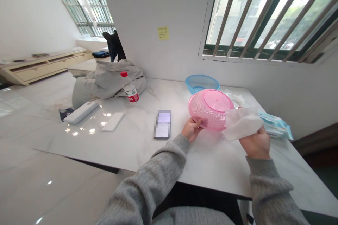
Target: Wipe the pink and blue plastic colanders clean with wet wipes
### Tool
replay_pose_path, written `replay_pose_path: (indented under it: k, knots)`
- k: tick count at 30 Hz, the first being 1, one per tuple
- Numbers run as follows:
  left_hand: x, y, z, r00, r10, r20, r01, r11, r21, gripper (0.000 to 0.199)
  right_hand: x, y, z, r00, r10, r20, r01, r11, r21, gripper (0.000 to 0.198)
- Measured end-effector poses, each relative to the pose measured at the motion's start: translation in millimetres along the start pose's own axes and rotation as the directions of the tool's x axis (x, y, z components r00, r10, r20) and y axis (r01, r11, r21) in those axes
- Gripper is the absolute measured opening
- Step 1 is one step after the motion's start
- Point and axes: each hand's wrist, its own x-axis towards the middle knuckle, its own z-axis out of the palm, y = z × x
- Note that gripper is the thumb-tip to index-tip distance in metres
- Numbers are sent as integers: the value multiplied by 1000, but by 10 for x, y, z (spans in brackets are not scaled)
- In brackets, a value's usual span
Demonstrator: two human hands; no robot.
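Note:
My left hand [192, 129] grips the rim of a pink plastic colander [208, 107], which is tilted with its round base turned upward and toward me. My right hand [256, 143] is closed on a white wet wipe [241, 123]. The wipe hangs against the right side of the colander and covers part of it. Behind the colander a blue plastic basket [202, 82] stands near the wall. To the right of my right hand lies a light-blue packet of wipes [276, 126], partly hidden by the wipe.
A phone [163, 125] lies left of my left hand. Farther left are a bottle with a red cap [130, 91], a white flat box [113, 121], a long white case [81, 112] and a grey cloth bag [105, 79]. Crumpled clear plastic [235, 97] lies behind the colander.

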Motion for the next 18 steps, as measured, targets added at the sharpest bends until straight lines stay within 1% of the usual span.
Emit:
replay_pose_path:
  k: [4,7,9,12,15,18]
  knots:
    - [-7,10,10,1000,0,8,0,1000,-6,46,47,73,-87,996,28,-79,-31,999,-28,46]
    - [-9,16,13,1000,2,11,-2,1000,-5,45,57,93,-122,996,46,-73,-49,998,-44,48]
    - [-6,16,12,1000,6,6,-6,1000,-4,46,47,71,-104,992,64,-113,-68,997,-36,49]
    - [-1,12,11,1000,11,-2,-12,1000,-4,46,25,-22,-26,978,80,-195,-77,997,26,50]
    - [0,9,13,1000,17,3,-17,1000,-4,45,19,-138,44,980,75,-183,-60,994,90,49]
    - [-3,7,16,1000,22,14,-22,1000,5,44,17,-197,52,978,120,-170,-98,987,131,44]
